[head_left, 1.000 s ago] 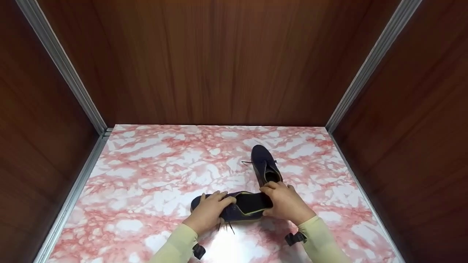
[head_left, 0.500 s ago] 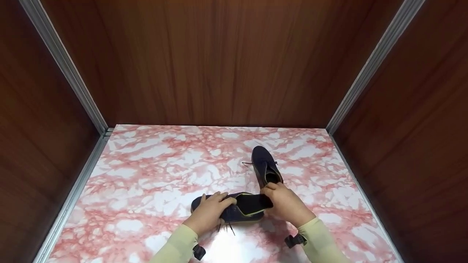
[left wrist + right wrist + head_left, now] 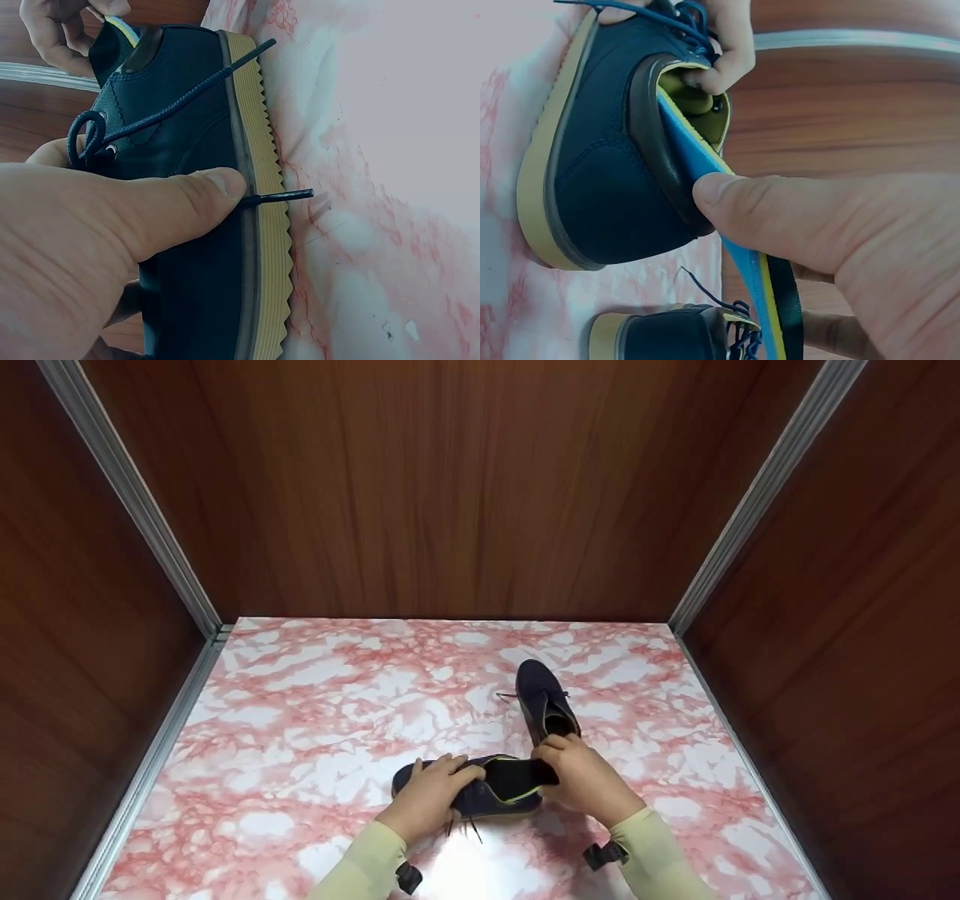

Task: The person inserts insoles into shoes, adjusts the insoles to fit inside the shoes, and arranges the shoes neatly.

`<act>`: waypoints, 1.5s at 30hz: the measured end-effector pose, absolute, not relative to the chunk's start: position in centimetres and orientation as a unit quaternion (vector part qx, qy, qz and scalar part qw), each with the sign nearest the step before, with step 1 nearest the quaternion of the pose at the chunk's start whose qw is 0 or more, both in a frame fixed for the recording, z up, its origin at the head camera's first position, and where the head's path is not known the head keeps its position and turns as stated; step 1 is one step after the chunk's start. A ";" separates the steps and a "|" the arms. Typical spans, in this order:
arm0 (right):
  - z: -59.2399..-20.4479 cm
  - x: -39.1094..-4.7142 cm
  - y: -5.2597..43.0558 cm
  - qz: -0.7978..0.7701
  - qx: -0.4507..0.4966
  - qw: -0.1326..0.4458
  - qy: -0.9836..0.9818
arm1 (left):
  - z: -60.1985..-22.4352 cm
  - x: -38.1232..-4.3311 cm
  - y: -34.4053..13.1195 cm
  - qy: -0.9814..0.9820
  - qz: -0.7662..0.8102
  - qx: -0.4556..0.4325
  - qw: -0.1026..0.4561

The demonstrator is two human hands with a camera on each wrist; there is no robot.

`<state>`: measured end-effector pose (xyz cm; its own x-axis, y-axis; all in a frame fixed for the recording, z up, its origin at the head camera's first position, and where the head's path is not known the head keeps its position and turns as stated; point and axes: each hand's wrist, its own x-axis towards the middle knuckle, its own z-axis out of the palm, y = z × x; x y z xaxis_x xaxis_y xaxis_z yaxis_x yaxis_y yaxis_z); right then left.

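A dark navy lace-up shoe (image 3: 517, 807) with a cream ridged sole lies sideways, its toe to the left. My left hand (image 3: 430, 796) grips it across the front part, thumb (image 3: 202, 199) on the side just above the sole. With my right hand (image 3: 589, 781) I pinch the heel end of an insole (image 3: 690, 146), blue below with a yellow edge and a black top. Its front part sits inside the shoe's opening, while the heel end sticks up out of it. My right fingers are partly hidden behind the insole.
The matching shoe (image 3: 535, 684) stands just beyond my right hand, toe pointing away, laces loose. Both shoes are on a red-and-white marbled surface (image 3: 300, 720). Brown wood panels (image 3: 450, 487) with grey metal edge strips (image 3: 142, 510) enclose the back and sides.
My right hand's thumb has shifted slightly at the heel end of the insole. Both shoes and my left hand stay in place.
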<state>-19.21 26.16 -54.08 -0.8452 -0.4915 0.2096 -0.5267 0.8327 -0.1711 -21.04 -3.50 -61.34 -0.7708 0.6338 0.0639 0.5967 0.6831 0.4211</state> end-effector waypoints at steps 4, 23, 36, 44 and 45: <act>-54.3 -19.2 26.2 0.120 0.267 0.072 -0.954 | -61.3 -21.0 -3.5 0.915 0.218 0.336 0.041; -54.5 -19.3 26.7 0.124 0.224 0.001 -0.967 | -61.3 -21.0 -3.3 0.918 0.219 0.326 0.052; -53.5 -19.1 26.1 0.094 0.237 0.050 -0.966 | -61.3 -20.9 -3.5 0.917 0.217 0.331 0.047; -53.7 -19.3 26.0 0.103 0.269 0.090 -0.953 | -61.3 -21.0 -3.5 0.917 0.216 0.333 0.045; -53.7 -19.3 26.0 0.105 0.272 0.091 -0.952 | -61.3 -21.0 -3.5 0.917 0.215 0.333 0.044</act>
<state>-19.31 25.98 -53.75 -0.8356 -0.4983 0.2312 -0.5368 0.8301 -0.1511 -21.04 -3.52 -61.33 -0.7740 0.6300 0.0625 0.5919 0.6851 0.4245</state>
